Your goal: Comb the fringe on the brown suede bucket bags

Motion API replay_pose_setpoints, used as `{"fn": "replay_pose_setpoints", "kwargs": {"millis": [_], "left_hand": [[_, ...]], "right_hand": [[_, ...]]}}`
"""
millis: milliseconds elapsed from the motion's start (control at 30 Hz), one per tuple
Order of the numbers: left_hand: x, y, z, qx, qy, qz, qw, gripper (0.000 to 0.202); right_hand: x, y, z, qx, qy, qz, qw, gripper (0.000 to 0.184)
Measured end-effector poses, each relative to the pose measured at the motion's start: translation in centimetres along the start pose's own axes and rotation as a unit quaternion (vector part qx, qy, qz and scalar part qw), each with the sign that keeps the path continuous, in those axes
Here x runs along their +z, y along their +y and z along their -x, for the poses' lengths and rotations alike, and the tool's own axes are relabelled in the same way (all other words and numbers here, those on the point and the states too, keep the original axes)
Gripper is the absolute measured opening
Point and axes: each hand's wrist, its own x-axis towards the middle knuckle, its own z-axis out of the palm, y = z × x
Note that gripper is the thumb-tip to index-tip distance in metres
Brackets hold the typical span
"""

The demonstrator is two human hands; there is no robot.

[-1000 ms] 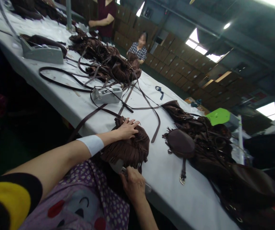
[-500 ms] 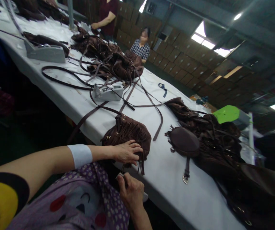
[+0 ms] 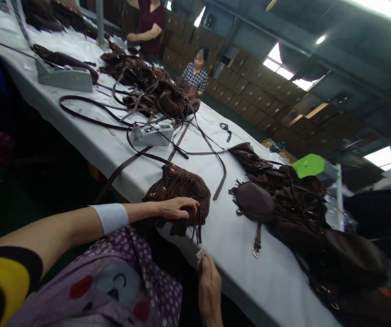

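Observation:
A brown fringed handbag (image 3: 181, 179) lies at the near edge of the white table, its fringe hanging over the side. My left hand (image 3: 176, 208) rests across the front of the bag, fingers bent together over the fringe and thumb lower down. Just off the table edge, below the bag, my right hand (image 3: 210, 284) is closed with a small whitish thing (image 3: 200, 254) at its fingertips; its kind is too blurred to tell. A long brown strap (image 3: 127, 168) trails from the bag across the table.
Beyond the bag stands a grey tape dispenser (image 3: 152, 135), with another dispenser (image 3: 66, 78) further left. Brown bags (image 3: 171, 97) are heaped at the back, more bags (image 3: 294, 213) at the right. Two people are at the far side; stacked cartons (image 3: 246, 91) line the wall.
My right hand has moved right and slightly down, away from the bag. My left hand's spread fingers have drawn together and bent over the fringe. The view has shifted slightly.

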Motion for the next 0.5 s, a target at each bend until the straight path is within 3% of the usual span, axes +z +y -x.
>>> {"fn": "replay_pose_setpoints", "kwargs": {"millis": [100, 200, 267, 367, 500], "left_hand": [[-0.7, 0.9, 1.8, -0.006, -0.014, -0.014, 1.0, 0.049], [0.1, 1.3, 3.7, -0.002, -0.049, -0.176, 0.983, 0.081], [0.9, 1.3, 4.3, 0.003, -0.059, -0.266, 0.962, 0.089], [1.8, 1.1, 3.8, 0.016, -0.057, -0.328, 0.943, 0.082], [2.1, 0.6, 2.9, 0.055, -0.041, -0.336, 0.939, 0.044]], "right_hand": [[-2.2, 1.6, 0.6, 0.035, 0.04, 0.007, 0.999, 0.04], [-2.7, 1.7, 0.5, 0.03, 0.062, 0.021, 0.997, 0.04], [-2.5, 1.0, -0.3, 0.001, 0.07, 0.035, 0.997, 0.04], [-2.0, -0.7, -2.1, -0.055, 0.054, 0.061, 0.995, 0.039], [-1.6, -2.3, -4.6, -0.112, 0.015, 0.106, 0.988, 0.039]]}}
